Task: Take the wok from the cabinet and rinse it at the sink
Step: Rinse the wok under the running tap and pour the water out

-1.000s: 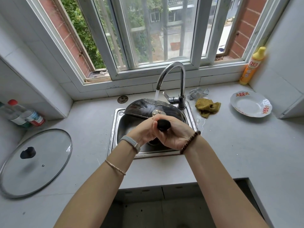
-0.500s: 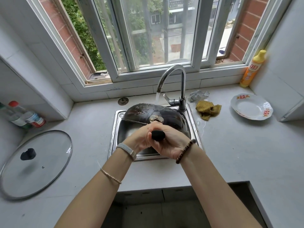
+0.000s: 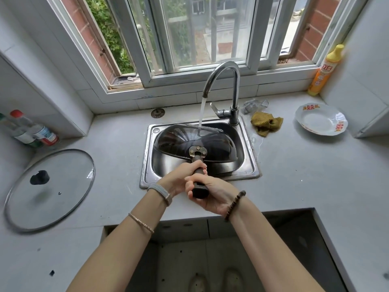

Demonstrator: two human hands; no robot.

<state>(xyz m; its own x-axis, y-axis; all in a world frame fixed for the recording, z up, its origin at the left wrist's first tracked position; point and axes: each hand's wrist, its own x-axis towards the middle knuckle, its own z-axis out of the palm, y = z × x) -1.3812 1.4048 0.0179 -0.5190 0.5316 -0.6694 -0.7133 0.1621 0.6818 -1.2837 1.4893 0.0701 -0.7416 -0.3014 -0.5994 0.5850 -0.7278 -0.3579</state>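
A dark wok (image 3: 179,142) is tipped bottom-up over the steel sink (image 3: 251,163), its wet outer side towards me. Water runs from the curved tap (image 3: 226,81) onto the wok's far rim. Both hands grip the wok's dark handle, which points back at me. My left hand (image 3: 182,175) holds the handle nearer the wok. My right hand (image 3: 212,194) holds the handle's end, just over the sink's front edge.
A glass lid (image 3: 49,190) lies on the counter at left, with bottles (image 3: 31,131) behind it. Right of the sink are a yellow cloth (image 3: 266,123), a white plate (image 3: 321,119) and a yellow detergent bottle (image 3: 325,70). An open cabinet gap lies below me.
The wok's handle has been drawn back towards me, so more of it shows between the wok and my hands. The wok stays under the running water.
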